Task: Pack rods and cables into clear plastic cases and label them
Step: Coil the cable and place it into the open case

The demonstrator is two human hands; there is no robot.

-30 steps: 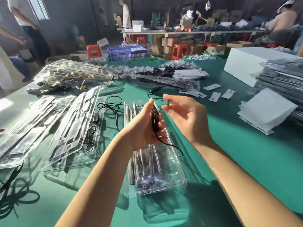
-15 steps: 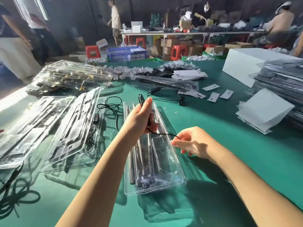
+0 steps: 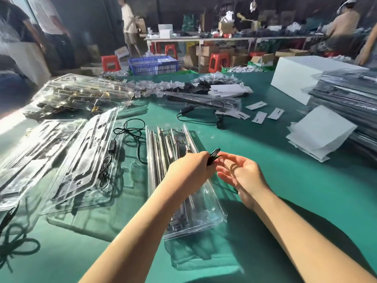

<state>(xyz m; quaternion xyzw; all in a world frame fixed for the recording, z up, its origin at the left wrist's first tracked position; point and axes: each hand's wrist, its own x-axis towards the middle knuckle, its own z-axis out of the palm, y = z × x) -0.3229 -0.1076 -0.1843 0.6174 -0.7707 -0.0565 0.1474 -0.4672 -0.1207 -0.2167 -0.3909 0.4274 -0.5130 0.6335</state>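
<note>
Single head cam, wide-angle, looks forward and down from the wearer's head over both forearms, hands close at frame centre above the green desk [image 3: 285, 180], far edge and the room behind at the top, no second view to overlap.

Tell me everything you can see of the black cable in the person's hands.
The black cable is thin, looks rubber-coated, and is gathered into a small bundle of loops. The left hand grips the bundle, with loops poking out above the fist. The right hand, palm open, touches a loose strand beside it; a tail runs down under that hand toward the green table. It is held above the clear plastic case of metal rods.
</note>
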